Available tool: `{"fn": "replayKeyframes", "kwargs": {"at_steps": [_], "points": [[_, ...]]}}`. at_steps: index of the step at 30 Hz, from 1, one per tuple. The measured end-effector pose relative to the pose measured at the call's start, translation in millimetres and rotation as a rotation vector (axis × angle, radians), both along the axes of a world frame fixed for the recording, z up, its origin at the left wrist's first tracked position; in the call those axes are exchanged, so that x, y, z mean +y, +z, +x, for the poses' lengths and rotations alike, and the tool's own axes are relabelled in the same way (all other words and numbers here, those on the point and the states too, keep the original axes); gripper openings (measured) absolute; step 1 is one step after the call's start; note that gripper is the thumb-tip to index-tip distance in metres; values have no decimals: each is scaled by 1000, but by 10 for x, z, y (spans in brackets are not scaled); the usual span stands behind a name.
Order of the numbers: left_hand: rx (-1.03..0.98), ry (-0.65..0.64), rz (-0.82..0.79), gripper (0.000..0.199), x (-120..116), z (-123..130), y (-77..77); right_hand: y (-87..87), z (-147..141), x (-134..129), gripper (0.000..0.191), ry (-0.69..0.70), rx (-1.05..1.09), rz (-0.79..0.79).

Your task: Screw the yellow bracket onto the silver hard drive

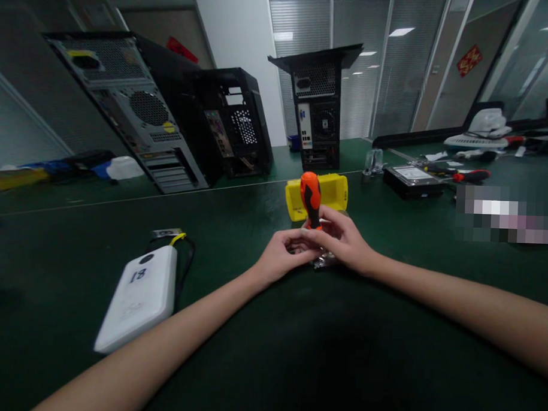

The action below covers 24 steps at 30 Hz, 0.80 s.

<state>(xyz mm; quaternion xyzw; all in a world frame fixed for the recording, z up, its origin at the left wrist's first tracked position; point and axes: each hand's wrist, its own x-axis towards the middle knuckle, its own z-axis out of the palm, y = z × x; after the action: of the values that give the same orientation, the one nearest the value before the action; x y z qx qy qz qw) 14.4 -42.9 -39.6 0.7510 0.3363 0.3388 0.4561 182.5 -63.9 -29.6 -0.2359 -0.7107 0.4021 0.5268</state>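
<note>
An orange and black screwdriver (311,195) stands upright, handle up, at the middle of the view; its lower end is hidden by the fingers. My right hand (342,238) is closed around the lower part of the screwdriver. Touching it from the left, my left hand (285,254) has curled fingers, and what they hold is hidden. A small shiny metallic piece (325,260) shows beneath the hands, too covered to make out. Just behind them a yellow bin (335,192) lies on the green table (232,360).
A white power bank (140,294) with a cable lies at left. Computer cases (155,117), (247,120) and another case (319,117) stand behind. A hard drive (412,179) and red-handled pliers (470,176) lie at right.
</note>
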Motion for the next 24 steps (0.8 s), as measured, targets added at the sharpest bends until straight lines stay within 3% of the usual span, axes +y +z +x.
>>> {"fn": "replayKeyframes", "kwargs": {"at_steps": [24], "points": [[-2, -8, 35, 24, -14, 6, 26, -10, -16, 6, 23, -42, 53, -4]]}}
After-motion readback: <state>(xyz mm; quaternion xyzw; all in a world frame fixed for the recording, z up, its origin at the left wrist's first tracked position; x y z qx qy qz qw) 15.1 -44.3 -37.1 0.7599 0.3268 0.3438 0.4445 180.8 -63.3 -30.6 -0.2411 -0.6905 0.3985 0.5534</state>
